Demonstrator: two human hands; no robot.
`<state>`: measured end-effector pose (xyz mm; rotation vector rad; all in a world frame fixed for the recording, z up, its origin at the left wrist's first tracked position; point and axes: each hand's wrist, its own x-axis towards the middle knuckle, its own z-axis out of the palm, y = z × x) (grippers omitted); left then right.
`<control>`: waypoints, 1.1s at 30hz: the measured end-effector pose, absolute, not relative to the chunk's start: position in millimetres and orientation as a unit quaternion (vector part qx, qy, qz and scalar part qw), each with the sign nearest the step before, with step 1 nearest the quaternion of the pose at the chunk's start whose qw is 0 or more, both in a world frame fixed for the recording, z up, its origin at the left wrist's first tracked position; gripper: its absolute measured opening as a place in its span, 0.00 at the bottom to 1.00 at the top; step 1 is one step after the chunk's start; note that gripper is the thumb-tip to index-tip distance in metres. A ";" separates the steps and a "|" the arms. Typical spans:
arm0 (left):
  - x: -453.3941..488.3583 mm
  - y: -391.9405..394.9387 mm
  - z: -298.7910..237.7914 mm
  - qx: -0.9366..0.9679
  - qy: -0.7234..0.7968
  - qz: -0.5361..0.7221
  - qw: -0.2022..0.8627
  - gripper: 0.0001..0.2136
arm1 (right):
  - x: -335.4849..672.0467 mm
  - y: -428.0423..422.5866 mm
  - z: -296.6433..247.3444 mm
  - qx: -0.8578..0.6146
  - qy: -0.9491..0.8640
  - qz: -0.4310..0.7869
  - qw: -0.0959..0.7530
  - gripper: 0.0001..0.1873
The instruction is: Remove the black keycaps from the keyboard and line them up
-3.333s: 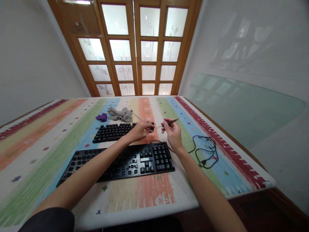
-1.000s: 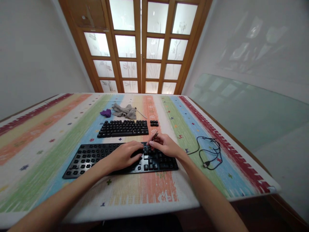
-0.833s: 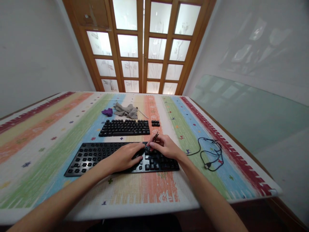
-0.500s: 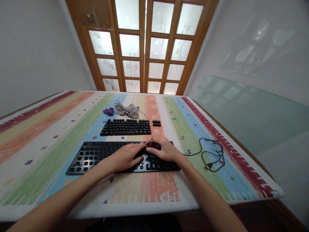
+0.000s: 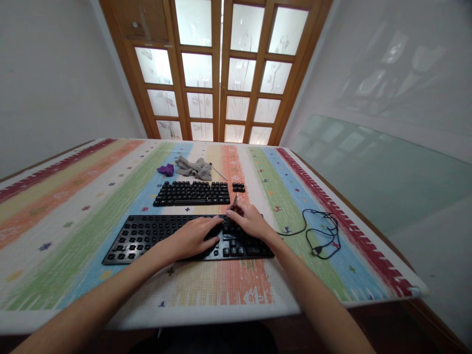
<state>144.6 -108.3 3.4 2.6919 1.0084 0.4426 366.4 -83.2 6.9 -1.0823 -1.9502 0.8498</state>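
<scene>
One broad table, covered with a striped, multicoloured cloth (image 5: 66,211), spreads from the near edge towards the far side. Across its near half lies a long, black plastic keyboard body (image 5: 147,236), its long axis running left to right; the left part shows rows of bare key sockets, while keys stand on the right part. Beyond it, across a narrow strip of cloth and nearly parallel, sits a rectangular block of loose black keycaps (image 5: 191,193).

The bare left hand (image 5: 193,237) lies palm down over the middle of the keyboard body, thumb and forefinger parted, nothing visibly held. The bare right hand (image 5: 250,219) comes in from the right, thumb and forefinger in a narrow pinch at the far edge. From those fingertips the keyboard body lies below and to the near side; the right hand is nearer its keyed end. Open cloth remains on the near side and to the right, as far as a looped black cable (image 5: 316,250); the far side is tighter.

Farther off lie a crumpled grey cloth (image 5: 194,168), a small purple cloth (image 5: 165,170), a little cluster of black keycaps (image 5: 239,187) and a thin, pale rod (image 5: 220,172). Smallest is the slim, dark tool (image 5: 235,198) pinched in the right hand, its visible end pointing far; its lower end is hidden.
</scene>
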 end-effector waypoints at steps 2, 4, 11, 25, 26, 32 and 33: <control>144.0 -108.2 3.8 0.917 0.349 0.149 0.121 0.20 | 368.4 -80.5 5.7 -0.429 -0.738 0.359 0.378 0.10; 143.8 -107.5 5.5 0.914 0.351 0.151 0.135 0.21 | 371.1 -79.5 6.8 -0.425 -0.716 0.397 0.388 0.12; 151.8 -101.6 22.5 0.846 0.370 0.267 0.277 0.20 | 377.8 -86.3 17.6 -0.346 -0.691 0.471 0.425 0.14; 156.4 -84.2 14.7 0.681 0.347 0.326 0.556 0.19 | 386.1 -87.2 14.3 -0.270 -0.704 0.480 0.448 0.12; 157.9 -84.3 15.6 0.682 0.343 0.326 0.558 0.19 | 385.9 -87.6 14.4 -0.269 -0.705 0.480 0.447 0.12; 162.0 -86.8 23.3 0.694 0.336 0.306 0.558 0.18 | 385.6 -88.4 14.8 -0.278 -0.709 0.486 0.429 0.11; 162.1 -87.5 24.3 0.692 0.335 0.306 0.562 0.17 | 385.9 -87.9 14.6 -0.279 -0.708 0.485 0.431 0.11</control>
